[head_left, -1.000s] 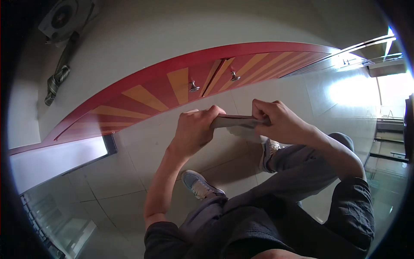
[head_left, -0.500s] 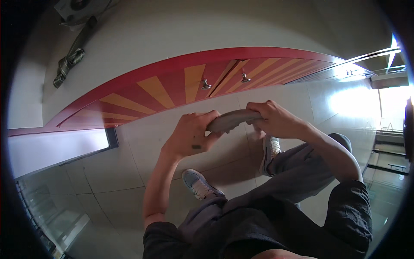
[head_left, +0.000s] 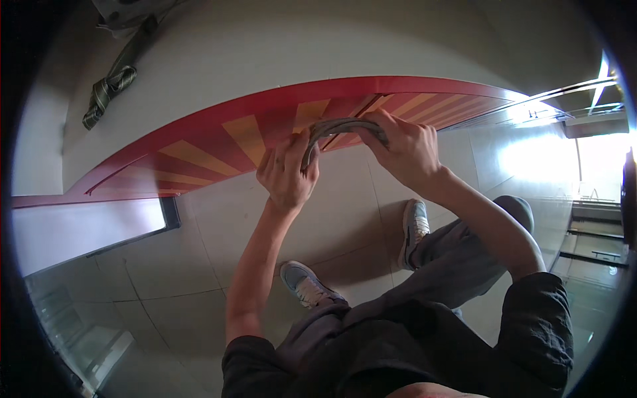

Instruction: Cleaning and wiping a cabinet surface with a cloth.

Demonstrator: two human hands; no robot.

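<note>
Between my two hands a grey, bendy strip [head_left: 342, 124] arches upward in layers. It looks like folded cloth, but its exact kind I cannot make out. My left hand [head_left: 289, 174] is closed round its left end, fingers and thumb pinching it. At the other end my right hand [head_left: 406, 151] grips it, thumb below and fingers over the top. The strip's ends are partly hidden in my grasp. Both hands are in the air in front of the red and orange striped cabinet front [head_left: 242, 139].
A pale top [head_left: 265, 40] with a red edge curves across the far side. On its left lies a dark striped, knotted tie [head_left: 109, 93], with a greyish object [head_left: 129, 13] behind it. My shoes [head_left: 308, 284] stand on the tiled floor [head_left: 189, 265].
Both hands have risen toward the cabinet's edge with the grey strip. It has bent from a shallow curve into a tighter arch, and my hands now cover the cabinet knobs.
</note>
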